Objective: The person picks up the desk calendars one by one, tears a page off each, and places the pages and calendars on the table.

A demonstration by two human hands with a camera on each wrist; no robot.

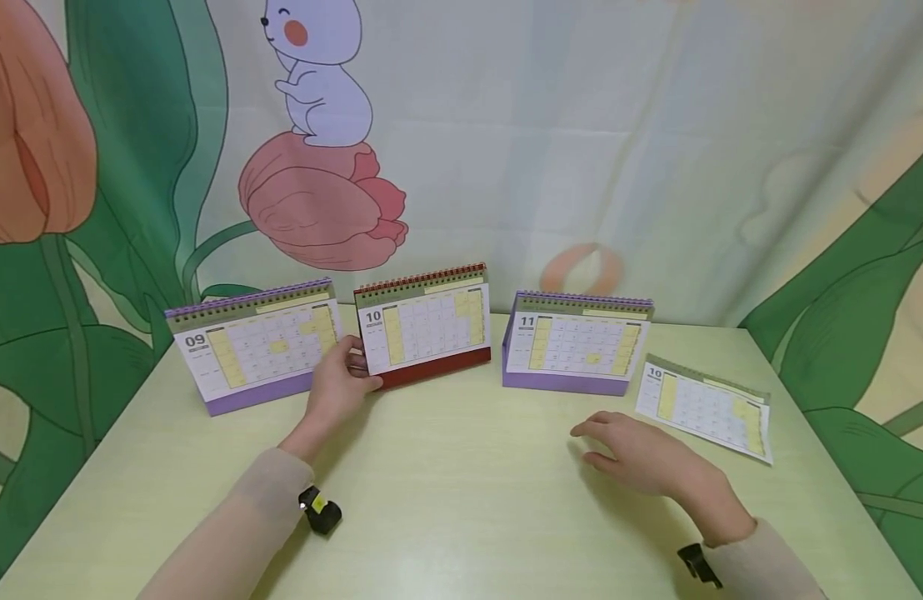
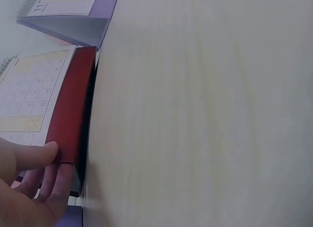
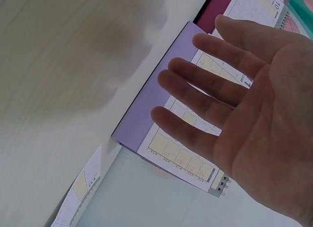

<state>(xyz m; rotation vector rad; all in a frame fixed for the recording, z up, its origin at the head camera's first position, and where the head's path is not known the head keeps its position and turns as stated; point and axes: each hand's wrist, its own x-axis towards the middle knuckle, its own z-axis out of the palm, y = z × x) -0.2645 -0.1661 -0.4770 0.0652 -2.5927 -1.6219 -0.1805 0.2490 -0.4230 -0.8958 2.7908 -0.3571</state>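
Note:
A red desk calendar [image 1: 431,325] showing 10 stands in the middle of the table. My left hand [image 1: 337,379] holds it at its lower left corner; in the left wrist view the thumb [image 2: 41,154] lies on the red base and the other fingers reach behind the edge. My right hand [image 1: 641,454] hovers over the table in front of a purple desk calendar [image 1: 577,343] showing 11, touching nothing. Its fingers [image 3: 195,85] are spread and fairly straight in the right wrist view. Beside it, a loose calendar sheet [image 1: 701,408] marked 10 lies on the table.
Left of the red calendar stands another purple desk calendar [image 1: 259,346], showing 09, close to my left hand. The pale table [image 1: 461,483] ends at a printed curtain [image 1: 506,167] behind the calendars. Small black devices sit at both wrists.

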